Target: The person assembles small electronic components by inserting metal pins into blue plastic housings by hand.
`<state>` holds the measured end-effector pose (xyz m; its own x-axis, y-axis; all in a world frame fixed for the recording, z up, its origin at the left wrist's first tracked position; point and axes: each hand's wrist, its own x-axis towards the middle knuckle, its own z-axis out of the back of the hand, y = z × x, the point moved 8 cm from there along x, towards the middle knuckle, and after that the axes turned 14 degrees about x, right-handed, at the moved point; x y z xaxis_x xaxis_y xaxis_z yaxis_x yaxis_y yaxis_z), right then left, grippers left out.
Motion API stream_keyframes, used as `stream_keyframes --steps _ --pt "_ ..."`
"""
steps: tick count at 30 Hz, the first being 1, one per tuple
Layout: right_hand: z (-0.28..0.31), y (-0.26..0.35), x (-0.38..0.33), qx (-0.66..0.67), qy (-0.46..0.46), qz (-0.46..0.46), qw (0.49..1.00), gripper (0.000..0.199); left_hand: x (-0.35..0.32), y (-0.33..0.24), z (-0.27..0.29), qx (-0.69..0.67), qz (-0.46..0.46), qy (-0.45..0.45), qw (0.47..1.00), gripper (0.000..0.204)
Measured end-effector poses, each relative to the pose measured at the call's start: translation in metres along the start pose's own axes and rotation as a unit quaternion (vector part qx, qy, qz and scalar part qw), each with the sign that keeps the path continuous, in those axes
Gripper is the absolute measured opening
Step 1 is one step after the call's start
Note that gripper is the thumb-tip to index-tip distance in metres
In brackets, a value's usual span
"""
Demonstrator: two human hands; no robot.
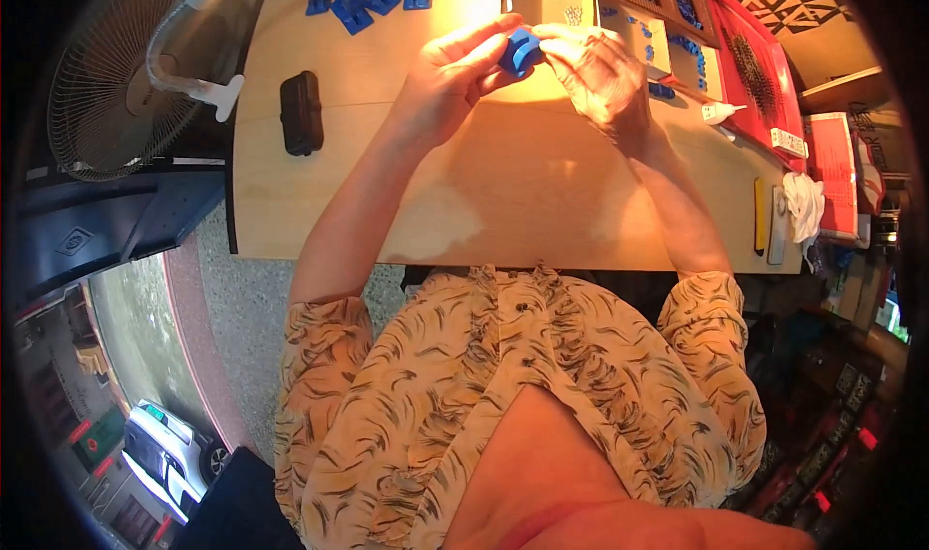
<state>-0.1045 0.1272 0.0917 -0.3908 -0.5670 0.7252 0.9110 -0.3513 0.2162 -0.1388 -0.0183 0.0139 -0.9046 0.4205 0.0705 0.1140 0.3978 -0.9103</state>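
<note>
Blue part (pixel 523 55) held between the fingertips above a pale worktable (pixel 527 216)

The left hand (pixel 463 64) is partly curled, its thumb and fingers closed around the blue part; the right hand (pixel 602 78) bends inward, fingertips drawn together at the part's right side. The part sits near the table's far edge, a curved face showing.

Just beyond the hands, one pale box (pixel 544 3) contains a small heap of silvery bits, and another pale box (pixel 660 57) contains little blue pieces. A brown divided tray (pixel 666 20) has dark and blue pieces in its compartments. On the right, a red tray (pixel 782 103) carries many small dark pieces.

Dark print marks a white label (pixel 789 144) at the red tray's near corner; pale print, too small to make out, shows on a red carton (pixel 834 175) beside it.
</note>
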Motion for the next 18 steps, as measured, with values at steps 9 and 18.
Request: stream_keyframes --steps 9,18 --pt "-0.040 -0.034 -0.047 0.330 -0.154 -0.376 0.852 0.026 -0.005 0.012 0.007 -0.043 0.022 -0.044 0.998 0.049" --pt "-0.063 -0.045 -0.064 0.373 -0.149 -0.414 0.817 0.039 -0.011 0.016 0.001 0.072 -0.016 -0.076 0.994 0.046"
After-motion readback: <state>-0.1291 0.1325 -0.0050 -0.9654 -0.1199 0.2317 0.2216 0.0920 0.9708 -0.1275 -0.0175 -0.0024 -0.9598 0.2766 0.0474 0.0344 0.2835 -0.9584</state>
